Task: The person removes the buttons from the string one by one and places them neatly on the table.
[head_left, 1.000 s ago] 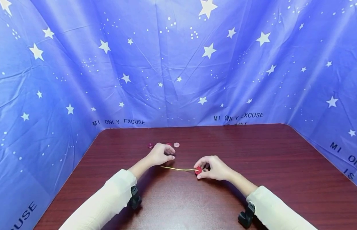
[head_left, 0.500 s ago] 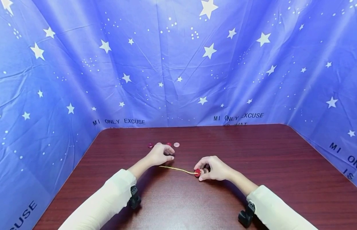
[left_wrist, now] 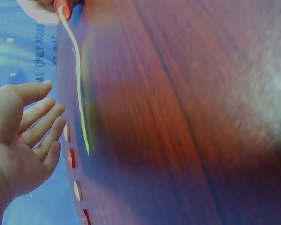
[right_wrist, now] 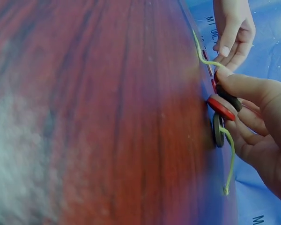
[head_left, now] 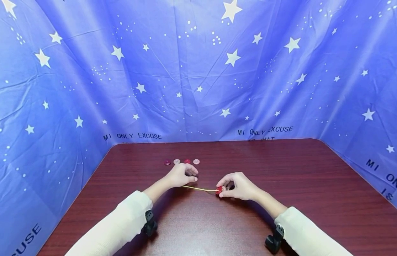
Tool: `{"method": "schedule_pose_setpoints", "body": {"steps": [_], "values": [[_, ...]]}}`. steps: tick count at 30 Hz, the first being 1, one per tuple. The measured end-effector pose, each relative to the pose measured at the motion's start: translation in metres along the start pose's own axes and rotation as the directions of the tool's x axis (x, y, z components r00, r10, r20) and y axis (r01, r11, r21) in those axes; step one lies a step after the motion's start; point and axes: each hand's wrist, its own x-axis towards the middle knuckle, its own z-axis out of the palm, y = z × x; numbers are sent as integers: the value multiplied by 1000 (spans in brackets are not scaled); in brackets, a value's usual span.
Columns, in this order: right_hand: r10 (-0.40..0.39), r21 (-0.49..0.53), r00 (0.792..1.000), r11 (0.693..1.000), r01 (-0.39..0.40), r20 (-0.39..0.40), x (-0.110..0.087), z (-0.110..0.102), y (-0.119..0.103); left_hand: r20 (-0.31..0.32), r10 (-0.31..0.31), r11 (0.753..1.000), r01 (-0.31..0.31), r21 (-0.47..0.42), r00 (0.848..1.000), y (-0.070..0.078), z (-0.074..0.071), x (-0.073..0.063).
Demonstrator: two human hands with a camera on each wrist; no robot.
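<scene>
My right hand (head_left: 239,186) pinches a red button (head_left: 219,192) strung on a yellow cord (head_left: 200,188). More buttons sit on the cord behind it; the right wrist view has a red-edged button (right_wrist: 223,109), a dark button (right_wrist: 228,97) and an olive one (right_wrist: 218,131), below which a cord tail (right_wrist: 232,161) hangs with a knot at its tip. The cord's long free part runs left toward my left hand (head_left: 180,175). That hand hovers with loosely bent fingers and holds nothing; in the left wrist view the cord (left_wrist: 79,89) passes beside its fingertips, apart from them.
Beyond my left hand a row of loose buttons lies on the dark red wooden table (head_left: 198,227): maroon (head_left: 167,162), pale (head_left: 176,161), red (head_left: 187,161) and pale pink (head_left: 196,161). A blue star-printed curtain (head_left: 198,71) surrounds the table's far and side edges.
My left hand has shifted slightly right and nearer, uncovering more of the button row and covering the cord's free end in the head view. The pinched red button has tilted a little.
</scene>
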Motion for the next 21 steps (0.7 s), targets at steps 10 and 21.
{"method": "schedule_pose_setpoints", "body": {"steps": [10,21], "values": [[-41,16,998,999,42,-51,4,0,-3,112,-25,993,38,-113,993,14,10,-6],[-57,9,997,998,58,-61,7,3,-6,212,-80,976,120,-184,974,36,26,-6]]}}
